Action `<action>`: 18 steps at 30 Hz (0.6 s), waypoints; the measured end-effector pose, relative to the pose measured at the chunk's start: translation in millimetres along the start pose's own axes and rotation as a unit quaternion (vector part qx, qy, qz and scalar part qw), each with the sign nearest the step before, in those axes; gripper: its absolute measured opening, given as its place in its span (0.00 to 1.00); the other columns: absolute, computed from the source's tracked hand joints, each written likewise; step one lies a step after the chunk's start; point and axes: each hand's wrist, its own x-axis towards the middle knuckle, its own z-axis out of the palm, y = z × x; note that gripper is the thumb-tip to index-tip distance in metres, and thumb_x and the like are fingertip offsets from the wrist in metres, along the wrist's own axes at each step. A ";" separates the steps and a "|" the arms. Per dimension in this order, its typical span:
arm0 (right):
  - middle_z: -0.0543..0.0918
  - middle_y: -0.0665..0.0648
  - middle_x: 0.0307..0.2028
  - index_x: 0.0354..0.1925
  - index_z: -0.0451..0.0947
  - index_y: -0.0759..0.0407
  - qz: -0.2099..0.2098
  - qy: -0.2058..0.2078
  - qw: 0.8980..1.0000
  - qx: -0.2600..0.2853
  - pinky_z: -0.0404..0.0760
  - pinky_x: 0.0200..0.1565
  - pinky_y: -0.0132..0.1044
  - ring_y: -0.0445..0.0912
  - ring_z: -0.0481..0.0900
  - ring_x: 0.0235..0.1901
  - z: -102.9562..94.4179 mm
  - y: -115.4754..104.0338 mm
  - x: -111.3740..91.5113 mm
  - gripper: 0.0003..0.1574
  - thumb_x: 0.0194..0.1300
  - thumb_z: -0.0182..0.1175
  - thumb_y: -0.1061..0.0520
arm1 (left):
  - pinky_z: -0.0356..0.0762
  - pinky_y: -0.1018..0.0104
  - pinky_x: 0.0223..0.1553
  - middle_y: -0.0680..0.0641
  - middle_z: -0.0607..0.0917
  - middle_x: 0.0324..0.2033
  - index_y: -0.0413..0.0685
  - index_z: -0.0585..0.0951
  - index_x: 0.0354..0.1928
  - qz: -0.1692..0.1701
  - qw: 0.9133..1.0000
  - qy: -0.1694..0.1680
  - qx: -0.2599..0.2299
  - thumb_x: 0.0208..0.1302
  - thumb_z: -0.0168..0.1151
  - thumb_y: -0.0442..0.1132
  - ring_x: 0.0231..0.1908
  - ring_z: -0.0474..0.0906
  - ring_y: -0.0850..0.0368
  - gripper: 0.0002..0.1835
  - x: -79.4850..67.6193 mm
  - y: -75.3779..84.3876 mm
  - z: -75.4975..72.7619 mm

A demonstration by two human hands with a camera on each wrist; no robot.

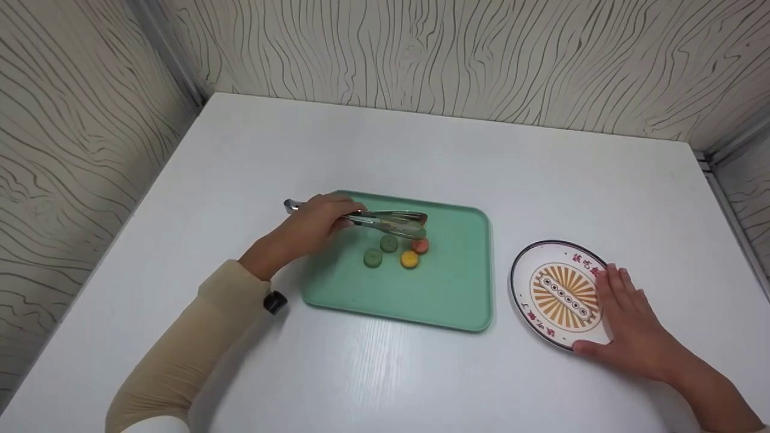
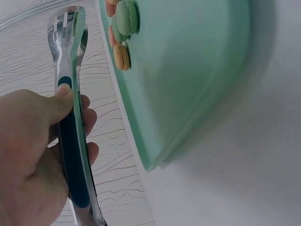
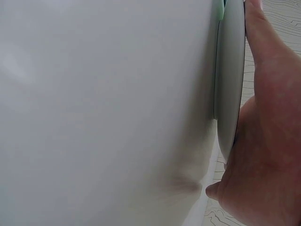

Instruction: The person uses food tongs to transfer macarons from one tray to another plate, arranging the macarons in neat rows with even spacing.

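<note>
My left hand [image 1: 319,222] grips steel tongs [image 1: 394,222] with dark blue handle inserts [image 2: 75,155]. Their tips hang over the green tray [image 1: 445,294]. Below and beside the tips sit small macarons: two green [image 1: 373,258], a yellow [image 1: 409,259] and a pink [image 1: 420,245]. Another orange-pink one is partly hidden behind the tong tips; whether they touch it I cannot tell. Over at the right, my right hand [image 1: 631,328] rests on the rim of a round white plate [image 1: 526,270], fingers straight and thumb at the near edge.
The tray and plate lie on a white table [image 1: 373,373], with a gap between them. Patterned wall panels [image 1: 421,60] stand behind the table and at its sides. A small black object [image 1: 275,302] is at my left wrist.
</note>
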 end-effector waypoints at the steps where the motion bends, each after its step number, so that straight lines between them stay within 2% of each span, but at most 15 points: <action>1: 0.31 0.74 0.78 0.79 0.29 0.71 0.000 0.000 1.000 0.000 0.15 0.70 0.40 0.58 0.19 0.77 -0.1 0.0 0.0 0.81 0.57 0.73 0.35 | 0.74 0.53 0.62 0.46 0.84 0.56 0.45 0.80 0.63 -0.002 1.000 -0.001 0.001 0.73 0.61 0.32 0.59 0.78 0.51 0.19 1.1 1.3 0.0; 11: 0.32 0.74 0.78 0.79 0.30 0.71 0.009 -0.006 1.000 0.000 0.15 0.70 0.41 0.58 0.19 0.78 -1.3 -1.7 0.7 0.82 0.56 0.73 0.35 | 0.71 0.54 0.66 0.46 0.83 0.58 0.45 0.80 0.64 0.000 1.000 -0.005 -0.002 0.73 0.61 0.33 0.63 0.76 0.50 0.19 9.8 11.6 -1.5; 18: 0.31 0.73 0.78 0.79 0.29 0.70 0.007 -0.006 1.000 -0.007 0.15 0.70 0.41 0.58 0.19 0.78 -1.2 -1.7 0.2 0.82 0.55 0.73 0.34 | 0.71 0.56 0.65 0.48 0.84 0.54 0.47 0.80 0.63 0.014 1.000 -0.006 0.004 0.73 0.61 0.34 0.57 0.78 0.52 0.19 16.9 16.8 1.7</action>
